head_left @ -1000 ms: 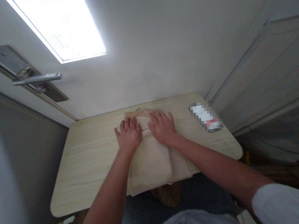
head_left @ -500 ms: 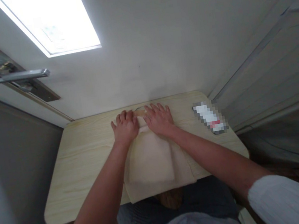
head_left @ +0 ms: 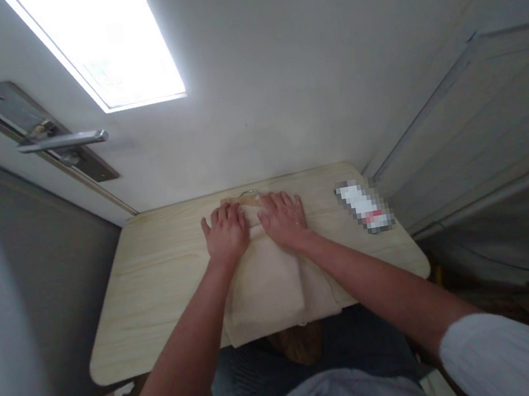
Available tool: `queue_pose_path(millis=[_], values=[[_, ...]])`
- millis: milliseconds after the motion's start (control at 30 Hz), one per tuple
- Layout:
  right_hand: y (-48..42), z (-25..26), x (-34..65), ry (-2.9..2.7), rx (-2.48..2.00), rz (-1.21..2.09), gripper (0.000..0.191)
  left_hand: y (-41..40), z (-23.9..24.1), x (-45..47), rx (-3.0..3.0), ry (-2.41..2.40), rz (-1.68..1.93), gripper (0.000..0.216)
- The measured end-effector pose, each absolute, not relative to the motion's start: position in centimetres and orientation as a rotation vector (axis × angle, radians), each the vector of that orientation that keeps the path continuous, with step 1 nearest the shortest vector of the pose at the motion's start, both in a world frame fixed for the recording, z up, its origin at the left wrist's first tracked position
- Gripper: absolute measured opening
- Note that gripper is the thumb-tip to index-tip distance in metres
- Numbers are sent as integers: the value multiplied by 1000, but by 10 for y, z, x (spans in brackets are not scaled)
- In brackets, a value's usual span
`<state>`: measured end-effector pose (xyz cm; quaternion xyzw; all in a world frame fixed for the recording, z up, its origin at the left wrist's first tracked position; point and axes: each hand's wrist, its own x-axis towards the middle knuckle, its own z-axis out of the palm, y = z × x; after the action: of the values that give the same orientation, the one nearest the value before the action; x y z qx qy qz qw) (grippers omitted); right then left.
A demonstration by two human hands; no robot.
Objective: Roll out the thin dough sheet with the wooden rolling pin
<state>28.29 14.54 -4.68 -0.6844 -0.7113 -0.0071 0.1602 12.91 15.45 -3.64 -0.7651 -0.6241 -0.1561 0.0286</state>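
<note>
Head view
Left hand: the left hand (head_left: 225,231) lies flat, palm down, fingers together and stretched out, pressing on the far end of the folded cloth (head_left: 268,278); it grips nothing.
Right hand: the right hand (head_left: 284,219) lies flat just beside the left, fingers slightly spread, pressing on the same far end; nothing pinched.
Cloth: beige, folded in layers, in the middle of the table (head_left: 158,290), reaching from near the far edge to the near edge, where it hangs slightly over.
Small object: a blurred white thing (head_left: 364,206) lies near the table's far right corner, well apart from the hands.
Behind: a door handle (head_left: 63,142) on the wall, beyond the far left corner.
</note>
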Motion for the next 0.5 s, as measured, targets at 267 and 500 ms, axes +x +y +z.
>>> queue_pose_path(millis=[267,500], values=[[98,-47,284,-2031,-1982,7,54,102,-37,137,-2293,-1923,-537,46],[100,-47,282,-2011,-1970,10,54,99,-41,146,-2217,-1994,-583,46]])
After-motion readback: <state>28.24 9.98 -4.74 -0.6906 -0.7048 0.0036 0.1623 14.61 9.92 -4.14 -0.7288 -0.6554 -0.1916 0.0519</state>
